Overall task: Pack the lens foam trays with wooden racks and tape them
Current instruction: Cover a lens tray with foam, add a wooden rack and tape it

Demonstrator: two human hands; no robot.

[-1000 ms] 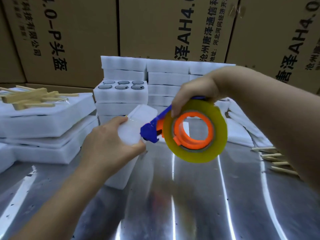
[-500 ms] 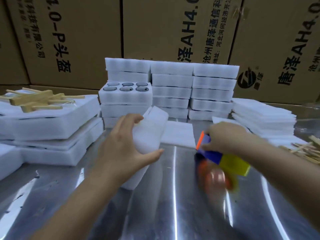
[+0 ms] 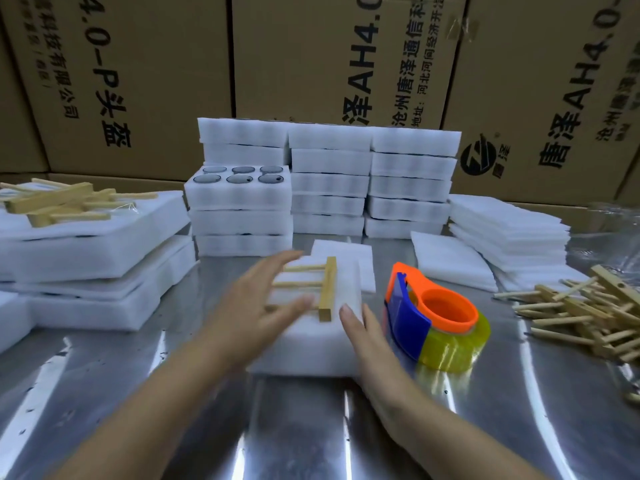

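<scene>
Neither hand grips anything: the blurred left hand [image 3: 256, 306] spreads straight fingers over the foam tray [image 3: 311, 351] on the metal table [image 3: 311, 431], and the right hand [image 3: 367, 336] lies straight-fingered along its right edge. A wooden rack [image 3: 327, 289] rests on that tray, with the tape dispenser [image 3: 438, 322] just to its right. Foam tray stacks [image 3: 329, 183] stand farther back.

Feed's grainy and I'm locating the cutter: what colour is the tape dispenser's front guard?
Blue. The tape dispenser shows best in the head view.
</scene>
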